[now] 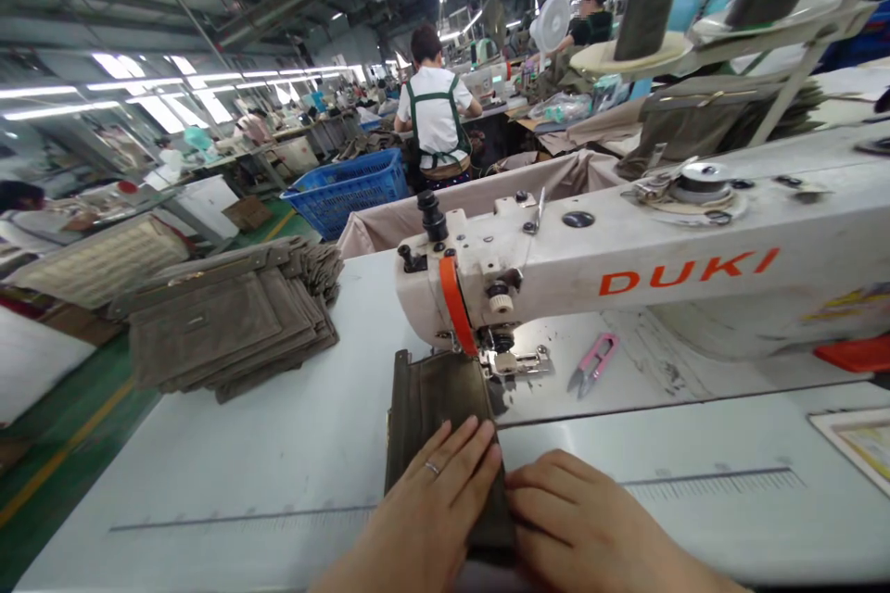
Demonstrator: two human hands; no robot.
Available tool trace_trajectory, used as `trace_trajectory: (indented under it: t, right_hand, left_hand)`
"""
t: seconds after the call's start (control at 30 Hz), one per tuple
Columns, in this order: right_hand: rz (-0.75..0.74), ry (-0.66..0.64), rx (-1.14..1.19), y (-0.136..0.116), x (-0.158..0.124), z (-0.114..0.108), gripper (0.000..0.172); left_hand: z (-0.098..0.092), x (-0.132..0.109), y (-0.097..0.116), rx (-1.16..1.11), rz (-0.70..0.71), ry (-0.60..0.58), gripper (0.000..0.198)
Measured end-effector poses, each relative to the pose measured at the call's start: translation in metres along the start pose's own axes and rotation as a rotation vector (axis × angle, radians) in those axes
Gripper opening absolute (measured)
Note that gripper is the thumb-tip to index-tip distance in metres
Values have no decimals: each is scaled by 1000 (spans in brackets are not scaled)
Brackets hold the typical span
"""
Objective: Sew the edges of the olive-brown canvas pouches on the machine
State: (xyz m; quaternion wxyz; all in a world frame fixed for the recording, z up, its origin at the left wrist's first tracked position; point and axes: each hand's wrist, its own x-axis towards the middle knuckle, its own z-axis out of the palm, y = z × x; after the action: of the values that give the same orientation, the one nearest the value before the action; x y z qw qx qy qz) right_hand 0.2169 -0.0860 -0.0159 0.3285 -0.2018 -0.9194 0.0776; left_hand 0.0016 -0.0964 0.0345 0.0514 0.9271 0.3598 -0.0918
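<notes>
A dark olive fabric piece (445, 389) lies on the white sewing table, its far right edge beside the needle area of the sewing machine (549, 250). My left hand (441, 500) rests flat on top of the fabric, fingers stretched forward, a ring on one finger. At the fabric's right edge, my right hand (577, 510) has its fingers curled together against the cloth; the fingertips are partly hidden, and they appear to grip that edge.
Stacked olive fabric pieces (222, 324) sit on the table's left side. Pink-handled snips (594, 366) lie under the machine arm. Beyond the table are a blue basket (354, 190), a cloth-lined bin (479, 190) and a person (436, 107) facing away. Thread cones stand at upper right.
</notes>
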Motion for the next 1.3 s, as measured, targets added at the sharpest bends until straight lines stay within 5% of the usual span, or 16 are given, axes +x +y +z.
trace_trajectory:
  t: [0.4,0.63,0.8,1.3]
  right_hand:
    - [43,80,-27,-3,4,8,22]
    - [252,-15,211,-14,-3,-14,20]
    - [303,-53,178,-16,-4,-16,22]
    - [312,-20,187,-18,-1,-16,24]
  left_hand:
    - [9,5,-15,-37,-19,170,76]
    - [17,-7,-1,-356,-29,433,31]
    - [20,-5,0,-587,-103,629,26]
    - [10,1,13,-373,-74,391,22]
